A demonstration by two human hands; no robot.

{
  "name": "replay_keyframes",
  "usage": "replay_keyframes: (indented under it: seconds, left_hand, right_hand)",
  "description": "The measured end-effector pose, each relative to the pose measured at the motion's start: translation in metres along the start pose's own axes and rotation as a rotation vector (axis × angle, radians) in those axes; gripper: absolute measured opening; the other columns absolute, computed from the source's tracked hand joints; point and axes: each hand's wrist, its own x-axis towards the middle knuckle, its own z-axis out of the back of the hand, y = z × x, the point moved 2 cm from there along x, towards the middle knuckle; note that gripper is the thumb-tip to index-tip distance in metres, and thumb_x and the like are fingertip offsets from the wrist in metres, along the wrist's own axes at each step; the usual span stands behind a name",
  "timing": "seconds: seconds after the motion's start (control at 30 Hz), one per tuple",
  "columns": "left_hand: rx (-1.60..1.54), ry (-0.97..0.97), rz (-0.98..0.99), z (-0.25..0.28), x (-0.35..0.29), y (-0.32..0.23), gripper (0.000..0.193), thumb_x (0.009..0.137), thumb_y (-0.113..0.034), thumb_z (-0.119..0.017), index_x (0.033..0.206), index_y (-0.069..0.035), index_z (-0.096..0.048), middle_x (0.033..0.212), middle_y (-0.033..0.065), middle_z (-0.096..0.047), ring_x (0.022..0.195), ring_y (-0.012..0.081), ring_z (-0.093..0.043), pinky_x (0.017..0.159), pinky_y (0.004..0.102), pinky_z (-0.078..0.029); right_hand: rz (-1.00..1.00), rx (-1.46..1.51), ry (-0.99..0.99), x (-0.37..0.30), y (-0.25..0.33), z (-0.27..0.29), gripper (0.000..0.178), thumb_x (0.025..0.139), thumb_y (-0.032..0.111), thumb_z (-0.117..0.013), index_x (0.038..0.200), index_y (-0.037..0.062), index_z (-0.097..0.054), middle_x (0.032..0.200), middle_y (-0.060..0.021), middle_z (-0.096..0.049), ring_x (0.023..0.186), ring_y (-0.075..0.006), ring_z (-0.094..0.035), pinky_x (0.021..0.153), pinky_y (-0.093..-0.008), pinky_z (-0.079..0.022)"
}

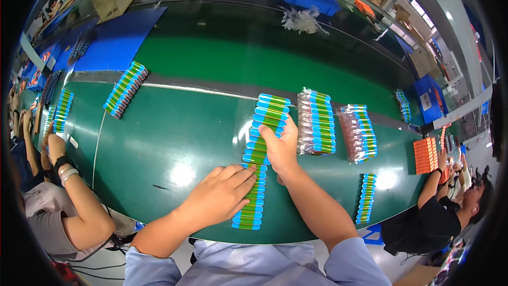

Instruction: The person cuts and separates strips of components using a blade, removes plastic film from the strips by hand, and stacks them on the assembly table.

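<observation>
On a green worktop (pixel 169 127), read as a clock face, the upper row (pixel 271 114) of round-ended blue-and-green strips runs from the centre toward 12 o'clock; the lower row (pixel 258 195) lies toward 6 o'clock, their ends meeting or nearly so. The upper row could bend or shed strips if the grip were too slack or sat too far to one side, since the strips seem to be many separate pieces side by side. Where the ends come close, a push on one row might skew the other. A clear-wrapped bundle (pixel 321 122) stands just beside the right hand (pixel 283 145), toward 3 o'clock, and a careless outward swing could knock it.

The right forearm slants in from 5 o'clock, its hand closed around the upper row's right side, thumb across the top and fingers mostly hidden behind. The left forearm enters from 7 o'clock; the left hand (pixel 217 193) is palm down, fingers close together and gently bent, their tips over the lower row's left part. Whether it grips or merely rests there, I cannot tell. Another loose row (pixel 366 198) lies at 4 o'clock, well apart from both hands
</observation>
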Motion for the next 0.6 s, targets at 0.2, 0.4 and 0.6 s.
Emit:
replay_keyframes:
  seconds: [0.2, 0.4, 0.6]
  left_hand:
    - [-0.004, 0.062, 0.025, 0.006, 0.003, -0.001, 0.053, 0.082, -0.023, -0.076, 0.130, -0.004, -0.064, 0.142, 0.0073, -0.058, 0.124, 0.0239, -0.053, 0.096, 0.0378, -0.046]
    - [0.002, 0.059, 0.030, 0.009, 0.006, -0.004, 0.052, 0.082, -0.023, -0.076, 0.129, -0.004, -0.064, 0.141, 0.0071, -0.059, 0.123, 0.0250, -0.053, 0.096, 0.0394, -0.045]
    - [0.000, 0.070, 0.071, 0.008, 0.013, -0.012, 0.053, 0.079, -0.024, -0.078, 0.127, -0.005, -0.066, 0.137, 0.0089, -0.058, 0.124, 0.0296, -0.052, 0.098, 0.0429, -0.043]
  right_hand:
    - [0.144, -0.156, 0.029, -0.006, -0.010, -0.003, 0.024, 0.087, -0.001, -0.065, 0.112, 0.0001, -0.065, 0.093, -0.0045, -0.073, 0.082, -0.0088, -0.067, 0.074, -0.0286, -0.055]
    - [0.256, -0.252, 0.048, -0.004, -0.005, -0.008, 0.027, 0.086, -0.001, -0.065, 0.112, -0.0006, -0.065, 0.087, -0.0060, -0.074, 0.075, -0.0112, -0.069, 0.069, -0.0303, -0.056]
    - [0.305, -0.290, 0.084, -0.005, 0.000, -0.001, 0.029, 0.084, 0.001, -0.066, 0.114, 0.0023, -0.066, 0.090, -0.0115, -0.074, 0.077, -0.0219, -0.073, 0.072, -0.0348, -0.057]
